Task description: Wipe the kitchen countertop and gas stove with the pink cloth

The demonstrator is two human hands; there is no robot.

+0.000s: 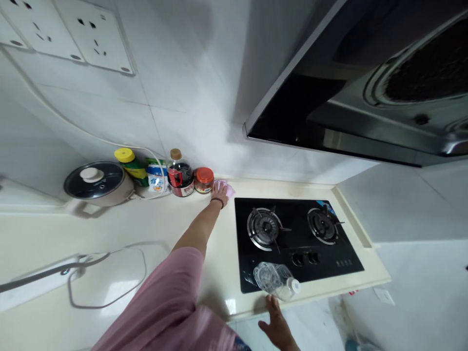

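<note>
My left hand (220, 191) reaches across the counter and presses a pink cloth (229, 189) against the surface near the back wall. Just left of it stands a jar with a red lid (204, 180). My right hand (277, 325) is at the counter's front edge with thumb and fingers apart, holding nothing. Beside its fingertips, a clear plastic bottle (272, 277) with a white cap lies on its side over the front of the black gas stove (296, 243).
Left of the jar are a dark sauce bottle (181, 175), a blue-and-white bag (157, 178), a green bottle with yellow cap (133, 168) and a lidded pot (98, 183). A power strip (40, 282) with its cable lies at left. The range hood (329, 97) overhangs the stove.
</note>
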